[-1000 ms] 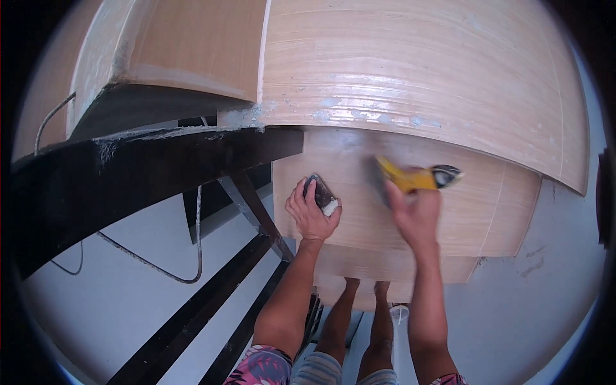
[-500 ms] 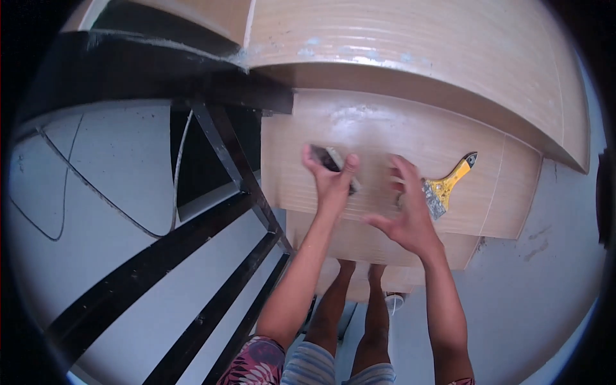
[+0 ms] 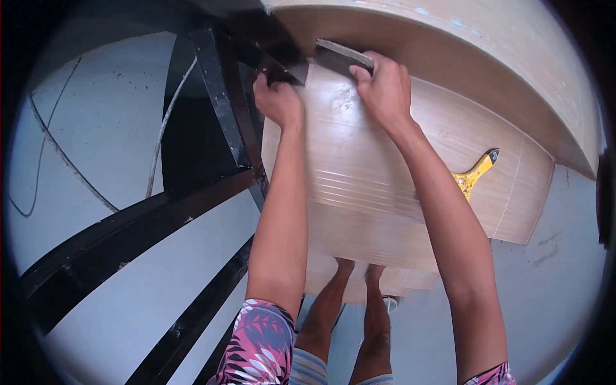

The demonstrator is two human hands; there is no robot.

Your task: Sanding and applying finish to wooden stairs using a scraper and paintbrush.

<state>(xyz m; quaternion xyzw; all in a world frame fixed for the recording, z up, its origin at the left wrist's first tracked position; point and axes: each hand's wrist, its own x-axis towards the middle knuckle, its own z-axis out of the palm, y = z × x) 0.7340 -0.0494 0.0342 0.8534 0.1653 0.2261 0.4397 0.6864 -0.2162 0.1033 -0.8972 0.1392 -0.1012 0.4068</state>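
Observation:
My right hand [image 3: 388, 93] grips a flat, dark grey rectangular block [image 3: 343, 59] with a pale edge, its thumb on the near side. The block is against or close to the upright face of the stair step [image 3: 436, 70], beside the end of a black metal beam [image 3: 260, 58]. At that beam my left hand [image 3: 279, 102] has its fingers curled on the lower edge; some fingertips are hidden. On the tread right of my right forearm lies a yellow-handled tool [image 3: 475, 176] with a black tip; the forearm covers its head.
Wood-look tiled treads [image 3: 359, 218] step down toward my bare legs [image 3: 375, 308]. Along the left runs a black metal railing [image 3: 138, 240], with a thin cable [image 3: 74, 157] hanging beyond it. A grey floor [image 3: 552, 269] lies right of the steps.
The block has passed from my left hand to my right. Both hands have moved up and away from me, the left to the black beam, the right to the step's upright face.

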